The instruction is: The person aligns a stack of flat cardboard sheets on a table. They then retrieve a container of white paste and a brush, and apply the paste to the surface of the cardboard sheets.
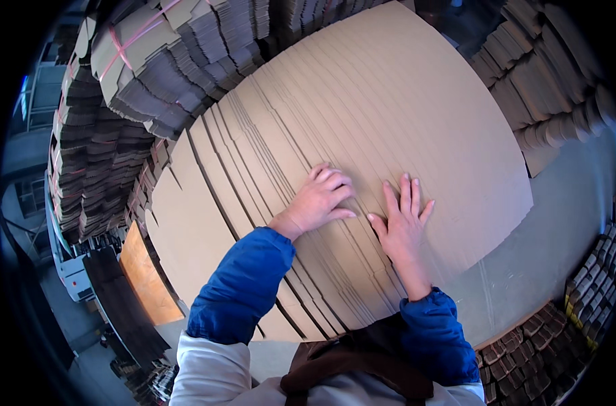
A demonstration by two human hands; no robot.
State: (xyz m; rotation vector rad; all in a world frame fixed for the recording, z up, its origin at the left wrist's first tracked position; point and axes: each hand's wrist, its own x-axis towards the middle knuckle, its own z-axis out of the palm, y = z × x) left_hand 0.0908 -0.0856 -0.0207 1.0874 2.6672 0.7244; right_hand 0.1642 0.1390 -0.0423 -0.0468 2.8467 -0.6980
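1. Nearest the camera, at the lower edge, a brown apron strap (362, 365) lies over a pale garment, and two blue sleeves (244, 287) rise from it toward the work.
2. Right of centre, the right hand (401, 227) lies flat, palm down, on the top cardboard sheet (416, 115); its fingers (407, 196) are straight and slightly spread, the thumb out to the left, clamped on nothing.
3. Just left of it, the left hand (318, 201) rests on the same fanned cardboard, fingers (336, 184) curled loosely and close together, their tips pressing where the sheet edges step down. The two hands are near each other but apart.
4. Under both hands, the fanned stack of cardboard sheets (240, 196) fills the middle of the scene, each sheet shifted a little so that many long edges show as curved lines running from near to far, stepping down to the left.
5. Near right, a grey floor (558, 223) shows beside the stack, with small stacked pieces (592, 284) at the far right edge.
6. Near left, an orange-brown board (146, 277) leans below the stack.
7. Far left, bundles of folded cardboard (146, 61) are piled high, some tied with pink strapping (129, 42).
8. Far right, more bundled cardboard (545, 81) stands beyond the sheets.
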